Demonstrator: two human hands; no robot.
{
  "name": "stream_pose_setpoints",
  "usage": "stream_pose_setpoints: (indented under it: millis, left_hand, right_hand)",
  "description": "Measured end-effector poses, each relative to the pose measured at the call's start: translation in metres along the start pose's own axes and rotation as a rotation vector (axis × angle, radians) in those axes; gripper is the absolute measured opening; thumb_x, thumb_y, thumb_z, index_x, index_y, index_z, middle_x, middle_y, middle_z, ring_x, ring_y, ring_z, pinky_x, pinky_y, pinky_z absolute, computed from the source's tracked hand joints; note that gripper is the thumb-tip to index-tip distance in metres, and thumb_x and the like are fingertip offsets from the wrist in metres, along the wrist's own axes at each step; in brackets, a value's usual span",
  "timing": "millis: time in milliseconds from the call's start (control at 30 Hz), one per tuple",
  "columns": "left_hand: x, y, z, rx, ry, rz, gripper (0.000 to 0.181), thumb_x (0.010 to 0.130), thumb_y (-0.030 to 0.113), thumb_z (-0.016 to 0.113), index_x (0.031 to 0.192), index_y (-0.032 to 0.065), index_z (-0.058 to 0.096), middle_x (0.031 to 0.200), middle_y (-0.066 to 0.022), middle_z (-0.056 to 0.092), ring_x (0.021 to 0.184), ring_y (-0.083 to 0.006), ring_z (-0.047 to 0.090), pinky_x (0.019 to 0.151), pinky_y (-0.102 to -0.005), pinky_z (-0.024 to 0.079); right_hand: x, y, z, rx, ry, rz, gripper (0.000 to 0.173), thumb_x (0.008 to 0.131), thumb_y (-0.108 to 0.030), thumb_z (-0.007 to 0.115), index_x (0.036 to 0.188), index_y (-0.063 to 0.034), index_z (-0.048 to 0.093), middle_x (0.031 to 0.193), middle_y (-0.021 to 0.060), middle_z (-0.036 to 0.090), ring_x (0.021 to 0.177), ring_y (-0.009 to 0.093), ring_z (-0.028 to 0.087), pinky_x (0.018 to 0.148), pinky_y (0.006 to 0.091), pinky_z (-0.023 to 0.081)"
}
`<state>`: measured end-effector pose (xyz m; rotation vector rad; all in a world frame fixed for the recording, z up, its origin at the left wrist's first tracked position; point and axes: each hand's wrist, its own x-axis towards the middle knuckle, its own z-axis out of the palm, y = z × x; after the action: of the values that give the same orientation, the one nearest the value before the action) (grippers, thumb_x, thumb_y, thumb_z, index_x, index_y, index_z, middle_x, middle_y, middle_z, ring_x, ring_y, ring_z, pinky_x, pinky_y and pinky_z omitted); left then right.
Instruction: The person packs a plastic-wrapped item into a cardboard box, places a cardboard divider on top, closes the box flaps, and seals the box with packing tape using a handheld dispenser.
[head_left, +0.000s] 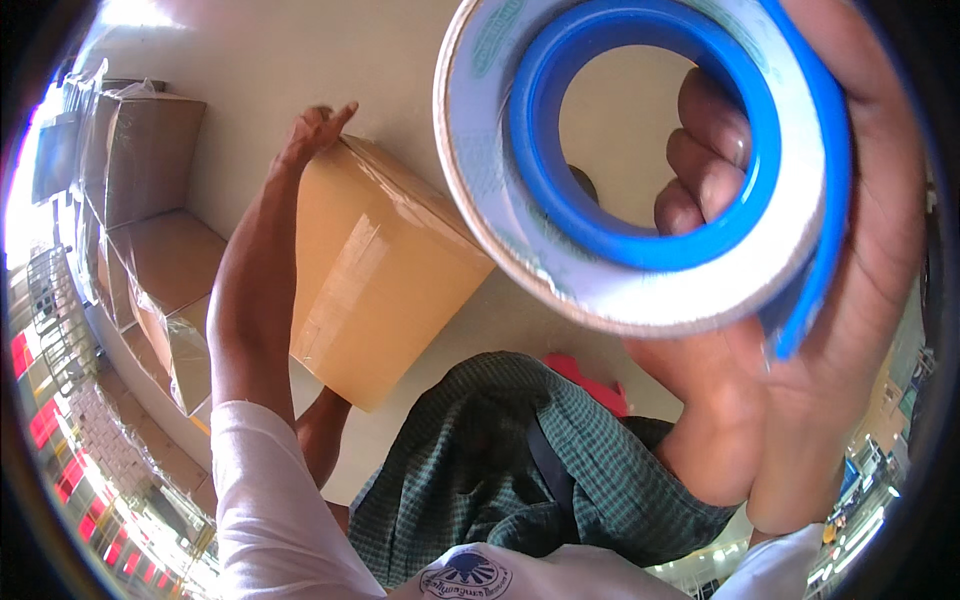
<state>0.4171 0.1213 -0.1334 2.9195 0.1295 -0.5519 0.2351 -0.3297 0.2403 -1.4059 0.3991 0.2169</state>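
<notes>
My left hand (319, 129) rests at the far upper corner of a closed brown cardboard box (397, 292), one digit sticking out. Whether its other fingers grip the edge is hidden. Clear packing tape (341, 281) runs along the facing side of the box, and wrinkled tape covers its upper edge. Very close to the camera, my right hand (874, 247) holds a large roll of packing tape (652, 300) on a blue plastic tape dispenser (836, 150). Several of its fingers curl through the blue hub.
Open cardboard boxes (165, 255) with loose tape and plastic film stand at the left. My bent knees, under checked green cloth (480, 450), lie in front of me. A red object (589, 382) is on the floor (360, 60) beyond one knee. A metal grille (60, 315) shows at the far left.
</notes>
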Motion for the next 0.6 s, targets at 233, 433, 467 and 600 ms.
stream_pose_setpoints:
  millis: [233,433,467,600]
  left_hand:
    - [-0.019,0.02,0.012,0.041,0.076,0.046,0.048,0.104,0.043,0.049,0.108,0.0037,0.076,0.107,-0.0228,0.074,0.106,-0.0385,0.069,0.096,-0.05,0.051]
    - [-0.118,0.113,0.03,-0.002,0.206,0.391,0.046,0.102,0.043,0.052,0.111,0.004,0.074,0.112,-0.0224,0.072,0.11,-0.0389,0.066,0.1,-0.0511,0.048]
    - [-0.143,0.124,0.035,-0.003,0.198,0.456,0.046,0.101,0.043,0.053,0.112,0.004,0.074,0.112,-0.0223,0.072,0.111,-0.0389,0.066,0.1,-0.0512,0.047]
    - [-0.217,0.163,0.042,0.005,0.142,0.667,0.045,0.1,0.043,0.055,0.114,0.0042,0.073,0.115,-0.0221,0.071,0.114,-0.0392,0.064,0.103,-0.0519,0.044]
  right_hand:
    - [0.006,0.003,0.012,0.037,-0.035,-0.017,0.047,0.095,-0.034,0.073,0.123,0.0039,0.066,0.086,0.0049,0.067,0.066,0.008,0.062,0.055,0.0235,0.054]
    - [0.019,-0.008,0.034,0.086,-0.077,-0.066,0.047,0.095,-0.033,0.074,0.123,0.0044,0.066,0.087,0.0054,0.068,0.067,0.008,0.063,0.055,0.0239,0.054]
    - [0.023,-0.006,0.04,0.112,-0.098,-0.067,0.047,0.096,-0.033,0.074,0.123,0.0045,0.066,0.087,0.0055,0.068,0.067,0.008,0.063,0.056,0.0239,0.054]
    - [0.027,-0.013,0.06,0.197,-0.156,-0.106,0.047,0.096,-0.033,0.074,0.123,0.0049,0.067,0.088,0.0058,0.068,0.067,0.008,0.063,0.056,0.0242,0.053]
